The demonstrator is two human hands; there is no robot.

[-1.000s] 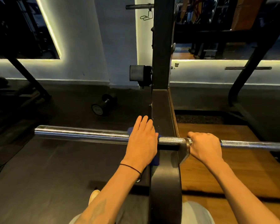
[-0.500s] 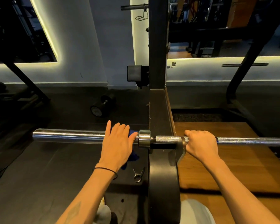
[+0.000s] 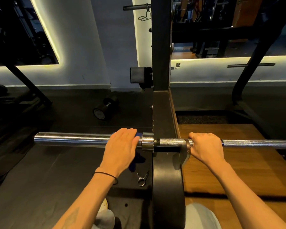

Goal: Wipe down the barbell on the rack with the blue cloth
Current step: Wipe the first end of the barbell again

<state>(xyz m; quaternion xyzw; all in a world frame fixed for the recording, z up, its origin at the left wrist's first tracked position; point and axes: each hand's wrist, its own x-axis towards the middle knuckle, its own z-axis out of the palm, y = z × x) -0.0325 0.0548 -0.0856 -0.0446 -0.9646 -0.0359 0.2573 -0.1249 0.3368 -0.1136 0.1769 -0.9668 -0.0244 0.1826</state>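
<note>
A person wipes a shiny barbell point(image 3: 69, 139) on a black rack point(image 3: 161, 47).

Head view: the bar lies across the rack, from side to side. The left hand point(image 3: 120, 149) lies on the smooth end of the bar, just beside the silver collar point(image 3: 147, 142), with its fingers point(image 3: 127, 132) curled over the blue cloth point(image 3: 138, 160). The cloth peeks out under the hand and hangs down. The right hand point(image 3: 205, 147) grips the rough part of the bar, past the hook. A small spring clip point(image 3: 142, 178) lies on the floor below. A dumbbell point(image 3: 106, 107) sits farther back.

Bare sleeve point(image 3: 69, 139) leftward lies free; collar point(image 3: 148, 142) and rack upright point(image 3: 162, 113) block rightward.
</note>
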